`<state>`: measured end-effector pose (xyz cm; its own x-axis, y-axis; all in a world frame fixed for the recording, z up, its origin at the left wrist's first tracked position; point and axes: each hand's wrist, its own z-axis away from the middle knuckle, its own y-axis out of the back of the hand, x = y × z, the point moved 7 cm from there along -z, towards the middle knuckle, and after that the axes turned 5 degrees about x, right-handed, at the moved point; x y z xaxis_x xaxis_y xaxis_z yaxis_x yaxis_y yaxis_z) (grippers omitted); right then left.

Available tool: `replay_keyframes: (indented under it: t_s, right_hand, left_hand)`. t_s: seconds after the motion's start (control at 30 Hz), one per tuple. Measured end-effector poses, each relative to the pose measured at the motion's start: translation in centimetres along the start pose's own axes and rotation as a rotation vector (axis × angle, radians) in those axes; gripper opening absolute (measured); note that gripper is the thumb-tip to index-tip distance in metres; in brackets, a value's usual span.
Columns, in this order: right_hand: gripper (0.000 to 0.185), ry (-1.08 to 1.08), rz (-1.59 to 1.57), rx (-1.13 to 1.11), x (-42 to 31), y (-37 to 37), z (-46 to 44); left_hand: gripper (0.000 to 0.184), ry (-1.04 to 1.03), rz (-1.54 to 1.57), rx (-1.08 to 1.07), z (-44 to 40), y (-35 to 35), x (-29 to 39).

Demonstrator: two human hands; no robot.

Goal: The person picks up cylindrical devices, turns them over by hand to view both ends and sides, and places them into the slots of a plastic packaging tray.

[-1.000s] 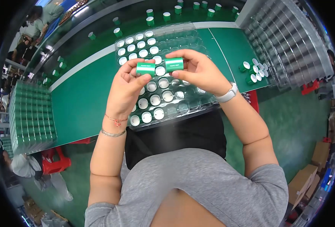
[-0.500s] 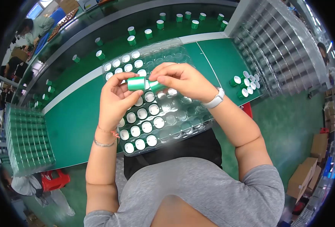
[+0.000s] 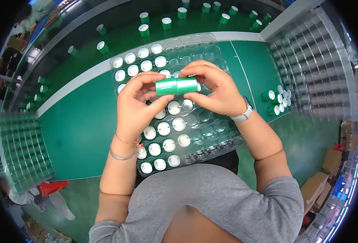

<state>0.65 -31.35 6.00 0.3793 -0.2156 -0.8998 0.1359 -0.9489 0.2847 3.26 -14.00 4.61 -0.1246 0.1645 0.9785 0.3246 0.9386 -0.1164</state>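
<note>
While the right hand [image 3: 219, 90] and left hand [image 3: 134, 108] partly hide the tray [image 3: 205, 116], their fingers [image 3: 159, 105] grasp the right cylinder [image 3: 187, 85] and left cylinder [image 3: 166, 87] with unreadable print [image 3: 169, 88].

The tray [image 3: 213, 131], with cups [image 3: 163, 128] in its left part, lies on the desk [image 3: 77, 121] between a left stack [image 3: 25, 150] and a right stack [image 3: 312, 69]; loose cups [image 3: 277, 99] adjoin the latter, outlying cups [image 3: 144, 30] beyond the rail [image 3: 243, 37].
</note>
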Motion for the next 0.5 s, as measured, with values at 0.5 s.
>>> replay_keyframes:
  t_s: [0.5]
  right_hand:
    - [0.046,0.126,0.131,-0.019,-0.61,-0.12,0.33]
  left_hand:
    - [0.038,-0.029,-0.032,-0.003,0.44,-0.22,0.04]
